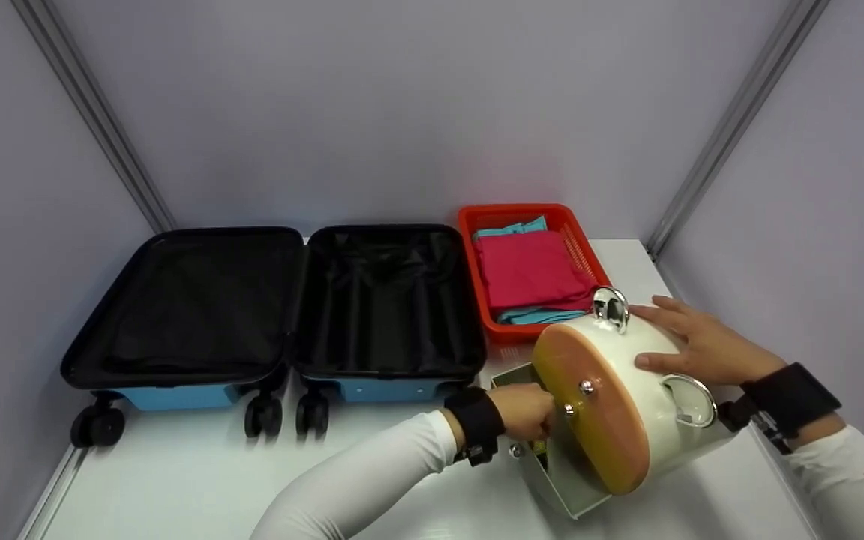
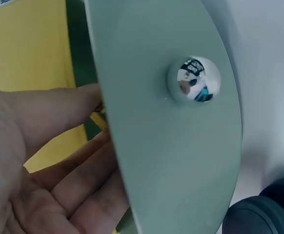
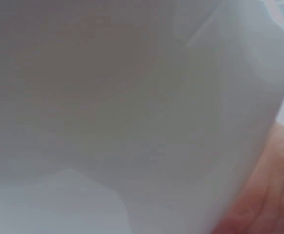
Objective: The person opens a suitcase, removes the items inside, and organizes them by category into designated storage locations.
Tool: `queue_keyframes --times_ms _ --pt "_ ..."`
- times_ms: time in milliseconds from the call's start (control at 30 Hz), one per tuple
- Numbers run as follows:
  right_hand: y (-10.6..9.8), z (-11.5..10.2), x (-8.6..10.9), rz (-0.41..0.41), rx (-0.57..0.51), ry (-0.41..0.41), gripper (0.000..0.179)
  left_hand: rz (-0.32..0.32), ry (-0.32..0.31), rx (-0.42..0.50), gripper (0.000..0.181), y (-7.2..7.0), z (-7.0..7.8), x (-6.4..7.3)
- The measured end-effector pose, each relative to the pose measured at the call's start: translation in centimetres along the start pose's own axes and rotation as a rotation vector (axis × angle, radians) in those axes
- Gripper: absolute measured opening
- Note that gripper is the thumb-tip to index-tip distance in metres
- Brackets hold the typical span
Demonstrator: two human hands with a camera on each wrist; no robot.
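A white rounded storage box [image 1: 631, 349] with an orange and yellow front, silver knobs and ring-shaped metal handles stands tilted at the right of the head view. Its lowest drawer [image 1: 574, 499] is pulled out. My left hand [image 1: 520, 411] reaches into that drawer, thumb and fingers around a small yellow thing [image 2: 99, 119]; the fingertips are partly hidden behind the pale drawer front [image 2: 161, 146]. My right hand [image 1: 709, 349] rests on the box's curved top with spread fingers, between the two handles. The blurred box fills most of the right wrist view, beside the palm [image 3: 259, 200].
An open suitcase [image 1: 394, 386], blue outside and black inside, lies across the left and middle of the white table [image 1: 199, 465]. Behind the box stands a red basket [image 1: 483, 315] with folded pink and turquoise cloths [image 1: 529, 270]. Grey walls [image 1: 372, 112] enclose the table.
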State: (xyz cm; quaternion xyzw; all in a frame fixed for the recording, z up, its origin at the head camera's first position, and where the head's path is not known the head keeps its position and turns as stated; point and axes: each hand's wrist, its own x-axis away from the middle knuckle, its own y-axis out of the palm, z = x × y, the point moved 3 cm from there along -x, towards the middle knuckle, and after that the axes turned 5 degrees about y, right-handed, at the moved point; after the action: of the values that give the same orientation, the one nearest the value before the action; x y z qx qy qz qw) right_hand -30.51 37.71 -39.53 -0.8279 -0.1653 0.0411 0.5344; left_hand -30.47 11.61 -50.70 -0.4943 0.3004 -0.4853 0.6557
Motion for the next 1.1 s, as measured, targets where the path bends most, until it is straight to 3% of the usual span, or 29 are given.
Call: queue_keyframes --times_ms 267,467,633,733,933,1100 --pt "0.1 0.0 0.1 0.006 -0.010 -0.009 0.079 -0.002 -0.084 0.042 0.021 1.0 -0.4 -0.5" --pt "0.0 0.1 0.1 0.013 0.003 -0.018 0.078 0.059 -0.096 0.032 0.030 1.4 -1.0 -0.7" --pt "0.0 0.0 0.0 0.008 0.010 -0.017 0.079 0.075 -0.150 0.018 0.040 1.9 -1.3 -0.4" --pt "0.0 0.0 -0.1 0.006 0.012 -0.015 0.079 0.096 -0.158 0.011 0.037 2.0 -1.2 -0.1" --pt "0.0 0.1 -0.1 -0.004 0.003 -0.002 0.079 0.234 -0.086 0.017 0.016 1.3 -0.5 0.9" --pt "-0.1 0.2 -0.1 -0.003 0.001 -0.001 0.078 0.372 -0.156 0.078 0.018 0.3 -0.2 2.4"
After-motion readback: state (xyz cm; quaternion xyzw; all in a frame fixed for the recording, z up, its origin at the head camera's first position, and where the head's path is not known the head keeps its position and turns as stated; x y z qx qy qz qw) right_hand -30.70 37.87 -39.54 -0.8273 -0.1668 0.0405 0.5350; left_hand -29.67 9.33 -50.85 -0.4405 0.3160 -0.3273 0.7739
